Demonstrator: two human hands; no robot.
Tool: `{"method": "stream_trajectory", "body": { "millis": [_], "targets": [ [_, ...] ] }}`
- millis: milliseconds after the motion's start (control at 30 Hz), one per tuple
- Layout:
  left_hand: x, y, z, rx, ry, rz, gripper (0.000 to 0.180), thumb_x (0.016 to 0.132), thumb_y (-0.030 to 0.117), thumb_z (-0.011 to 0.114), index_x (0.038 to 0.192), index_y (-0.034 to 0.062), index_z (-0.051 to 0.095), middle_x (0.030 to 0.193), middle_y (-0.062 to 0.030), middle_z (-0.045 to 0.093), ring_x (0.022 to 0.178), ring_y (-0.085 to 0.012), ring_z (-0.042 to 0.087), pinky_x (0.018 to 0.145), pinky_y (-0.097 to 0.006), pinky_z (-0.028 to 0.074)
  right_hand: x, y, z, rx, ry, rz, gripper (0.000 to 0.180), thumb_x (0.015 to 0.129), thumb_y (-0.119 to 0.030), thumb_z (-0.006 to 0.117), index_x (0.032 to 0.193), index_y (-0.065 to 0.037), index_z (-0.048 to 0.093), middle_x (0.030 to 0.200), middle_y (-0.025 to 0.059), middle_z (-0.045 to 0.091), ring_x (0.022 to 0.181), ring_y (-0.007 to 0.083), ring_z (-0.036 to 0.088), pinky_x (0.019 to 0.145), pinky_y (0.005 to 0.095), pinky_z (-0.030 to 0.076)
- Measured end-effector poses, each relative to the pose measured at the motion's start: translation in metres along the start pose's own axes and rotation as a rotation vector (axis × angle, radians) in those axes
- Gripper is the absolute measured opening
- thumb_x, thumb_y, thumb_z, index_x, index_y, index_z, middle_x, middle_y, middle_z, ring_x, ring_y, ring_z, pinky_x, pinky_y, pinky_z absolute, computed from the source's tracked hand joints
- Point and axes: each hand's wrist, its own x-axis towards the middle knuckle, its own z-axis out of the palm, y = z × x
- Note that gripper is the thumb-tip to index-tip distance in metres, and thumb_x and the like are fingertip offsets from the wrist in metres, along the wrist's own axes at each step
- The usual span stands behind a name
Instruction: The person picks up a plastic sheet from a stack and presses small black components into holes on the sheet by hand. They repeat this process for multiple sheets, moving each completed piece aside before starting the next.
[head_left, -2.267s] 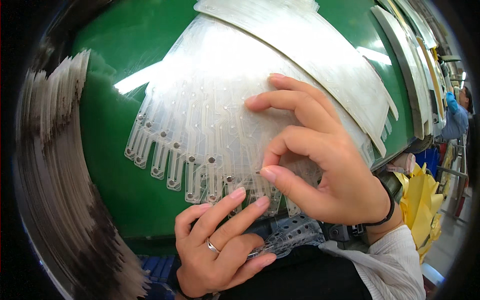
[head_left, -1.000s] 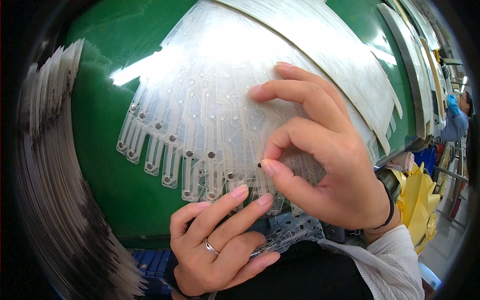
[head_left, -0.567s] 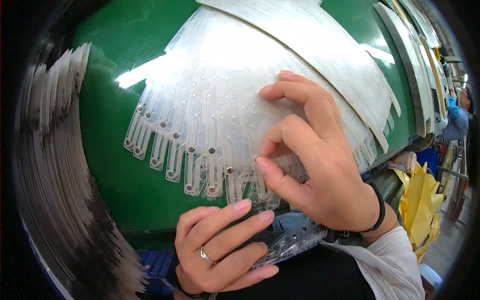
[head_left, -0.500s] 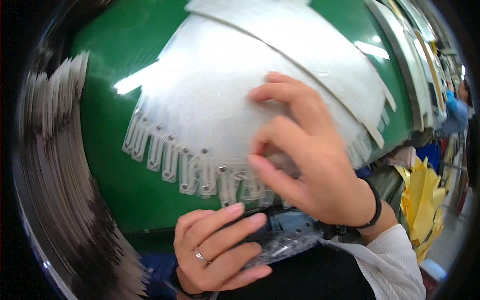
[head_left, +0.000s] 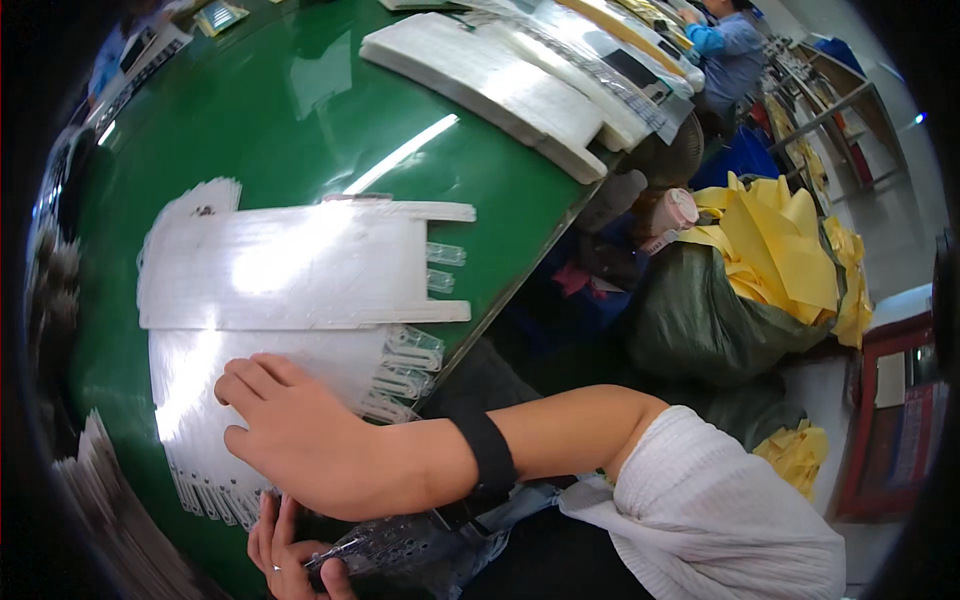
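A fan of thin, translucent white sheets (head_left: 270,350) with narrow slotted tabs lies on the green tabletop. My right hand (head_left: 300,435) is over its near part, back up, with the fingers bent and the thumb apart from them. Whether the fingertips touch a sheet I cannot tell. Across the fan's far side lies a flat white piece (head_left: 330,260) with two prongs pointing right. Below my right wrist, my left hand (head_left: 285,555) has its fingers and thumb around the end of a clear, dotted plastic strip (head_left: 390,550); the forearm partly hides it.
A stack of white pieces (head_left: 490,90) lies along the table's far right edge. Dark-edged sheets (head_left: 120,510) stand packed at the left. Beyond the right edge is a dark green sack (head_left: 690,310) with yellow sheets (head_left: 770,250). A person in blue (head_left: 730,55) is farther off.
The view has swung right and widened, showing more of the table and floor. My right hand has turned back up, its fingers less pinched. My left hand stays by the clear strip.
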Motion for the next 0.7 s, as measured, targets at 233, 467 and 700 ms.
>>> {"method": "stream_trajectory", "body": {
  "millis": [233,467,700],
  "targets": [
    [0.002,0.004,0.007,-0.035,0.018,0.003,0.03,0.098,0.024,0.051,0.082,-0.0009,0.058,0.129,-0.0245,0.06,0.125,-0.0411,0.051,0.104,-0.048,0.034,0.004,0.019,0.008,-0.061,0.13,-0.028,0.049,0.056,-0.024,0.077,0.095,0.002,0.062,0.104,0.0137,0.053,0.102,0.0275,0.046,0.087,0.0341,0.039],
    [-0.002,0.004,0.004,-0.105,0.028,-0.055,0.031,0.101,0.021,0.048,0.083,-0.004,0.055,0.131,-0.0295,0.056,0.125,-0.0449,0.049,0.102,-0.05,0.038,-0.04,0.015,-0.067,0.435,0.039,-0.053,0.029,0.078,-0.014,0.071,0.099,0.0,0.058,0.112,0.0183,0.056,0.112,0.0337,0.053,0.094,0.0422,0.042],
    [-0.003,0.0,0.014,-0.199,0.118,-0.053,0.03,0.101,0.02,0.047,0.083,-0.0028,0.052,0.131,-0.0303,0.055,0.125,-0.0433,0.049,0.104,-0.05,0.036,-0.206,0.112,-0.11,0.314,0.943,0.717,0.007,0.096,-0.009,0.055,0.101,-0.005,0.054,0.092,0.0039,0.055,0.079,0.0101,0.054,0.071,0.0257,0.045]
  ]
}}
